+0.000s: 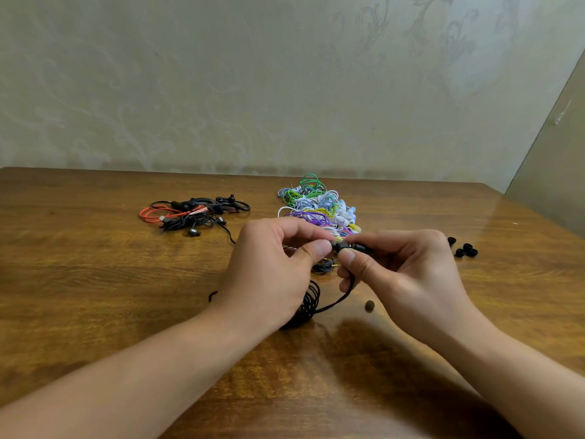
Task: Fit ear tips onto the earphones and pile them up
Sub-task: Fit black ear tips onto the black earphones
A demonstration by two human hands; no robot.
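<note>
My right hand [399, 270] pinches a black earbud [359, 247] between thumb and fingers, above the middle of the wooden table [95, 280]. My left hand [272, 267] pinches a black ear tip [340, 246] against the earbud's nozzle. The earphone's black cable [308, 304] hangs from my right hand and lies coiled on the table below my left hand. A pile of black and red earphones [193, 213] lies at the back left. A bigger heap of coloured earphones [316, 204] sits behind my hands. Several loose black ear tips [465, 248] lie to the right.
One dark ear tip [369, 306] lies alone on the table just below my right hand. A patterned wall stands behind the table's far edge, and a second wall closes in at the right.
</note>
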